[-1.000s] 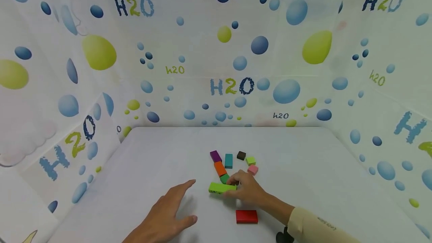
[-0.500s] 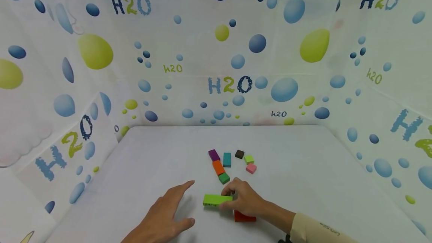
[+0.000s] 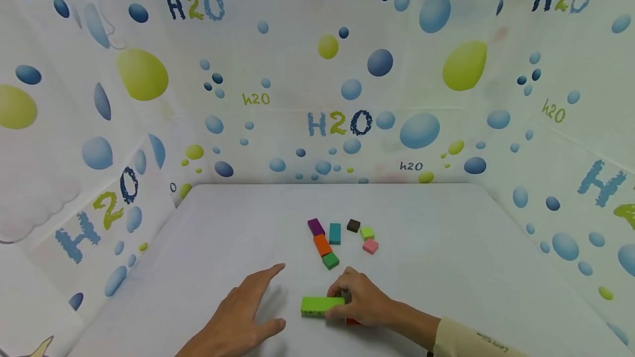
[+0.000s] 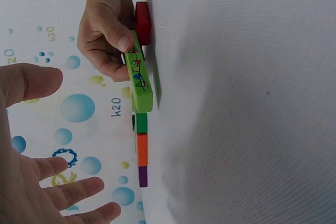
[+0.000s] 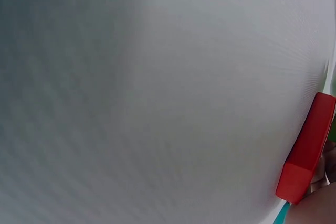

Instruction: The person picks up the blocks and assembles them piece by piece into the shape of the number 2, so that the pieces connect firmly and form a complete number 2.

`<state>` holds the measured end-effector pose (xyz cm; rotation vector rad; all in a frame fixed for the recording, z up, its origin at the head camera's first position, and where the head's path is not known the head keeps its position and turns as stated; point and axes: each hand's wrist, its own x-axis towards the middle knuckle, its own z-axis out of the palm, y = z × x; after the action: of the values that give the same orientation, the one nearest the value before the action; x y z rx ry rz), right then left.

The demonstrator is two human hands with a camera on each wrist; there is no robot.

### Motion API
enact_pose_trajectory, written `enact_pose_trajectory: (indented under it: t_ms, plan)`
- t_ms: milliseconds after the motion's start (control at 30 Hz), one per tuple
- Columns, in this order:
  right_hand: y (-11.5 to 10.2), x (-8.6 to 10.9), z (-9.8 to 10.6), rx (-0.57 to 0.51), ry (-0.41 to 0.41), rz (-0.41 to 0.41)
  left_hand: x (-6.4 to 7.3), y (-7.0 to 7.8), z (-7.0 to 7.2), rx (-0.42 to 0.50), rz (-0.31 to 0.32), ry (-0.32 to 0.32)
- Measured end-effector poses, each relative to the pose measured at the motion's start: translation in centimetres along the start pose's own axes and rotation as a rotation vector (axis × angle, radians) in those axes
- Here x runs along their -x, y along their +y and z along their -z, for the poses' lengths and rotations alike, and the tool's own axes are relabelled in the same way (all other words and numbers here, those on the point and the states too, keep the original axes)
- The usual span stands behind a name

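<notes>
My right hand (image 3: 364,299) pinches one end of a long light-green block (image 3: 317,306) between thumb and fingers, above the near part of the table. Small bunting drawings mark one side of that block, visible in the left wrist view. A red block (image 4: 143,23) lies right beside the right hand, which hides most of it in the head view; the right wrist view shows the red block (image 5: 307,153) at its right edge. To the left, my left hand (image 3: 238,313) is held with fingers spread and thumb apart, touching no block.
Beyond the hands, purple (image 3: 316,227), orange (image 3: 322,245) and dark green (image 3: 331,260) blocks form a slanting row. Right of it lie teal (image 3: 334,233), dark brown (image 3: 354,225), lime (image 3: 367,233) and pink (image 3: 370,246) blocks. A patterned curtain (image 3: 278,59) surrounds the white table (image 3: 426,225).
My right hand has brought the light-green block toward me, away from the dark green block, and now covers most of the red one. The left hand has stayed nearly still.
</notes>
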<state>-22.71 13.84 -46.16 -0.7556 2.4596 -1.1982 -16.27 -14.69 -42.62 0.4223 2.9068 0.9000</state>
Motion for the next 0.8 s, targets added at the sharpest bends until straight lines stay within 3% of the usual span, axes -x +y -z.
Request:
enact_pose_trajectory:
  t_ms: [800]
  plan:
    - [0.36, 0.46, 0.09, 0.090, -0.061, 0.097, 0.25, 0.28, -0.01, -0.040, -0.008, 0.033]
